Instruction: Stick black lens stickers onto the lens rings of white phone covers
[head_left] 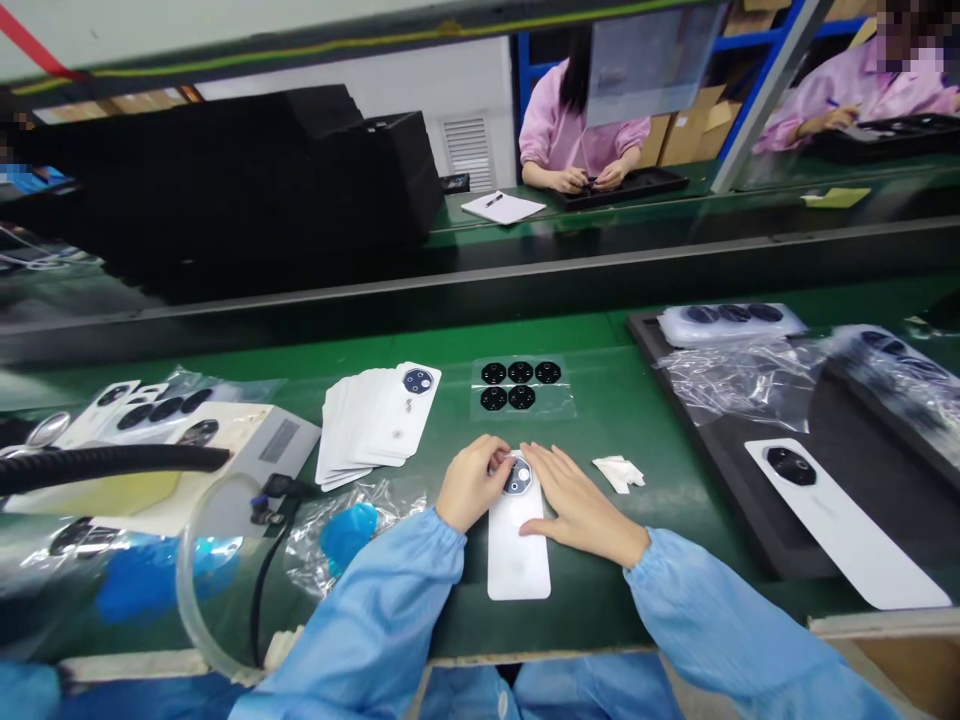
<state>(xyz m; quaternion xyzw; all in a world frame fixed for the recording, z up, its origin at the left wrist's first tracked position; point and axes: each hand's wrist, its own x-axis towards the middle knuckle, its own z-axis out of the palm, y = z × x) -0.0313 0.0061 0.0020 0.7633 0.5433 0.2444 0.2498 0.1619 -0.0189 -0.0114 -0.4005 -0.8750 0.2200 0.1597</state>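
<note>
Down on the green worktop (645, 420), a white phone back (517, 560) is kept flat under the spread, unclenched fingers of the right hand (583, 507), steadied while its camera ring (517, 478) is pinched by the left hand (469, 487).

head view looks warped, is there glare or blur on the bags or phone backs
In the head view, wide-angle distortion bows the green bench edge; glare streaks the clear plastic bag; the second plastic bag at the right edge looks blurred, while the white phone back cover stays sharp.
</note>
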